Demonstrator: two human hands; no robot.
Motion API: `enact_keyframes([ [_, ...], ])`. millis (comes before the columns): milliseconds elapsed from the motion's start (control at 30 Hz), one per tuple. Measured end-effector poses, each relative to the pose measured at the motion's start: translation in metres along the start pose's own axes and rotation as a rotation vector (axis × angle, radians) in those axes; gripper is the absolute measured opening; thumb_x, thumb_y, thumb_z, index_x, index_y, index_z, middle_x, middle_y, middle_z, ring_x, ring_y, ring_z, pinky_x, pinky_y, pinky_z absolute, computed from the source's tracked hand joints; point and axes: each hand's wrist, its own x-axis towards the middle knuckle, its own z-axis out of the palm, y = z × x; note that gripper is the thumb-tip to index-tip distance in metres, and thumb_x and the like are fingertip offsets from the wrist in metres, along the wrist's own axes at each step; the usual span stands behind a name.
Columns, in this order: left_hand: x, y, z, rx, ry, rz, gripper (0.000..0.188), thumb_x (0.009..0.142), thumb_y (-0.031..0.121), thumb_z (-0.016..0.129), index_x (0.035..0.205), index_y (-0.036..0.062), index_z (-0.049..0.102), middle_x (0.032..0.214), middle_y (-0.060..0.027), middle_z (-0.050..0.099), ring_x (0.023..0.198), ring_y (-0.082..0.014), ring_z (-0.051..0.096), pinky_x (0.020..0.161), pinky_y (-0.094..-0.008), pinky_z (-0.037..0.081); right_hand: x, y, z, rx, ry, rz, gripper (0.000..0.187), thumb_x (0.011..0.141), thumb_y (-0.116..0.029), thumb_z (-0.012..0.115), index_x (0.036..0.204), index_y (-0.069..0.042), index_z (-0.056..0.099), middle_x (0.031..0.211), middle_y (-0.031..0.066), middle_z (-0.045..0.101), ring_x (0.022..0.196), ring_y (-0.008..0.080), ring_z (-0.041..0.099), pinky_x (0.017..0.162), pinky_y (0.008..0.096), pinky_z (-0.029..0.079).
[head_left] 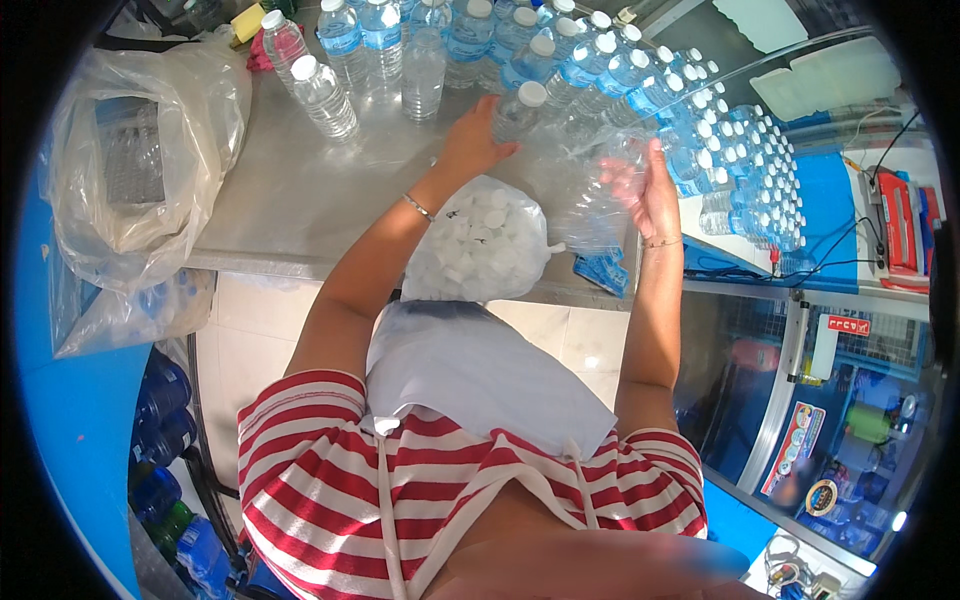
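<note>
- One clear, white-capped plastic bottle [515, 118] sits within the left hand [478, 142], fingers seemingly closed round it, over the grey metal table [280, 200].
- Right hand [652, 198]: hold cannot be told, fingers blurring behind ribbed, transparent plastic [592, 215].
- Likely step: positioning this bottle; the next move calls for steady, upright handling.

Red and white stripes cross the shirt [310, 440], under a pale lavender-grey apron [470, 360] with off-white straps [392, 520]. The bottles [422, 85] are clear, their caps [531, 94] white (many wear light-blue labels [341, 40]). The desk [280, 170] is silver-grey, the small crumpled packet [602, 270] beside its edge bright blue.
</note>
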Motion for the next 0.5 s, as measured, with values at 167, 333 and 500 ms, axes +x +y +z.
enact_keyframes([
  [167, -0.003, 0.001, 0.000, -0.009, 0.002, -0.002, 0.083, 0.067, 0.028, 0.083, 0.132, -0.0008, 0.039, 0.125, -0.0228, 0.052, 0.110, -0.0408, 0.055, 0.090, -0.0459, 0.047, 0.015, 0.018, 0.027, -1.213, 0.476, -0.627, 0.064, 0.079, -0.036, 0.079, 0.119, 0.008, 0.054, 0.099, 0.0218, 0.067, 0.083, 0.0305, 0.069, 0.065, 0.0360, 0.054],
  [333, -0.015, 0.019, -0.015, 0.406, 0.047, 0.003, 0.067, 0.071, 0.023, 0.078, 0.126, -0.0018, 0.049, 0.109, -0.0227, 0.061, 0.102, -0.0401, 0.059, 0.091, -0.0424, 0.047, 0.038, 0.041, 0.022, -1.208, 0.605, -0.693, 0.078, 0.068, -0.039, 0.085, 0.121, 0.009, 0.053, 0.107, 0.0250, 0.064, 0.088, 0.0337, 0.066, 0.075, 0.0382, 0.053],
  [500, -0.028, 0.057, -0.031, 0.272, -0.411, -0.025, 0.030, 0.075, 0.021, 0.068, 0.096, -0.0005, 0.062, 0.098, -0.0199, 0.064, 0.097, -0.0358, 0.060, 0.083, -0.0426, 0.048, 0.030, 0.040, 0.025, -1.145, 0.605, -0.702, 0.096, 0.065, -0.039, 0.087, 0.134, 0.010, 0.043, 0.111, 0.0273, 0.063, 0.093, 0.0330, 0.066, 0.075, 0.0381, 0.053],
])
